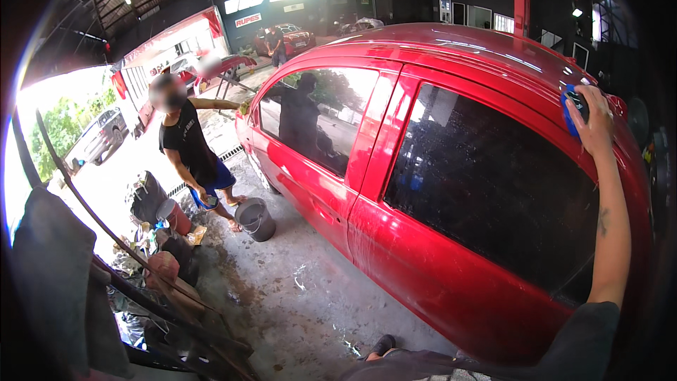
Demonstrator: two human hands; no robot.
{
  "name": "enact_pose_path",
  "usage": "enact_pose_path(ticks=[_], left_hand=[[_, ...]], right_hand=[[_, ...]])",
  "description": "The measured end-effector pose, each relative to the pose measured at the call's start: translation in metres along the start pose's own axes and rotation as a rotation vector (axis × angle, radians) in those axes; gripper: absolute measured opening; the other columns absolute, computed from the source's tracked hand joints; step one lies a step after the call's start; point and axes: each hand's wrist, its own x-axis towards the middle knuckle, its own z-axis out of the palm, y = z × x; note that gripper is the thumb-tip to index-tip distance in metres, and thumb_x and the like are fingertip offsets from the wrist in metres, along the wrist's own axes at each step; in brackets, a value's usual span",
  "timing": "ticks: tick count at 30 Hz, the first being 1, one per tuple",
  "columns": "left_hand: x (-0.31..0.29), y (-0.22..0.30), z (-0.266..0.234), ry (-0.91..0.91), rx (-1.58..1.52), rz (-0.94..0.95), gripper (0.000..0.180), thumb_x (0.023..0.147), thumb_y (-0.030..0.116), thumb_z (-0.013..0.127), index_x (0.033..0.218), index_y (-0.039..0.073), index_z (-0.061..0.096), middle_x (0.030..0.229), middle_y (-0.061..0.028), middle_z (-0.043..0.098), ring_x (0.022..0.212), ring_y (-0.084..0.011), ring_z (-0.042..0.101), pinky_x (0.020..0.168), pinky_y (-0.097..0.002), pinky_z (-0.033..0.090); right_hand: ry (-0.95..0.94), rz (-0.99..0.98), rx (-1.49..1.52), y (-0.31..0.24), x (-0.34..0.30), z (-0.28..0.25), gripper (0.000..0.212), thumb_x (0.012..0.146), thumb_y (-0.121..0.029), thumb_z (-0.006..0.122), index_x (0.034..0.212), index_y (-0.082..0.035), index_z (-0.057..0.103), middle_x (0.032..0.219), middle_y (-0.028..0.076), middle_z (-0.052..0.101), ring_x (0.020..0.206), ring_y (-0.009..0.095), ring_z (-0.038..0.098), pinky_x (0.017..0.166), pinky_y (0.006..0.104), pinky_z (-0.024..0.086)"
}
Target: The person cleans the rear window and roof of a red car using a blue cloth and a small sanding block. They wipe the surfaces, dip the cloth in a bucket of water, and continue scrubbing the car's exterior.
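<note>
My right hand [598, 118] reaches out at the right with its fingers closed round a blue-and-black hand pad [575, 109]. The pad is against the rear edge of the roof of a red car [423, 254]. My right forearm passes over the car's rear side, past a dark side window [486, 190] that carries small water drops. Thin streaks of wet run down the red panel below the window pillar. My left hand is outside the picture.
A co-worker [194, 141] in dark top and blue shorts stands by the car's front, one arm on it. Near their feet is a dark bucket [255, 220] on the wet concrete floor [303, 310]. At left are a red bucket [174, 216], bags and dark poles [106, 219].
</note>
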Motion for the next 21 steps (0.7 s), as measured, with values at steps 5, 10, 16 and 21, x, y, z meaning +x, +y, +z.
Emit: enact_pose_path(ticks=[5,10,16,21], left_hand=[[0.072,0.073,-0.003,-0.011,0.316,0.048,0.037,0.106,0.034,0.072,0.129,0.005,0.076,0.108,-0.0158,0.08,0.098,-0.0309,0.073,0.087,-0.0455,0.059],[0.141,0.167,-0.026,0.095,0.169,0.098,0.044,0.105,0.035,0.07,0.138,0.007,0.074,0.122,-0.0204,0.081,0.117,-0.0395,0.075,0.098,-0.0495,0.059],[0.16,0.191,-0.011,0.308,0.09,0.404,0.05,0.102,0.037,0.074,0.14,0.004,0.073,0.127,-0.021,0.079,0.123,-0.0411,0.072,0.106,-0.0492,0.057],[0.152,0.12,-0.026,-0.076,0.122,-0.092,0.054,0.1,0.04,0.075,0.144,0.008,0.071,0.133,-0.0211,0.078,0.124,-0.04,0.073,0.105,-0.0477,0.058]], right_hand=[[-0.06,0.036,-0.081,-0.098,0.059,0.049,0.047,0.099,-0.046,0.08,0.136,-0.018,0.071,0.134,0.007,0.069,0.126,0.034,0.068,0.105,0.0519,0.057],[-0.294,0.065,-0.074,-0.221,0.131,0.108,0.068,0.092,-0.051,0.085,0.148,-0.02,0.064,0.147,0.009,0.06,0.141,0.035,0.056,0.112,0.0633,0.049],[-0.372,-0.024,-0.043,-0.308,0.173,0.157,0.071,0.091,-0.037,0.089,0.153,-0.018,0.059,0.155,0.011,0.056,0.146,0.036,0.053,0.117,0.0663,0.046],[-0.307,-0.075,-0.035,-0.342,0.188,0.181,0.069,0.091,-0.041,0.089,0.151,-0.02,0.061,0.154,0.012,0.058,0.146,0.038,0.053,0.118,0.0669,0.045]])
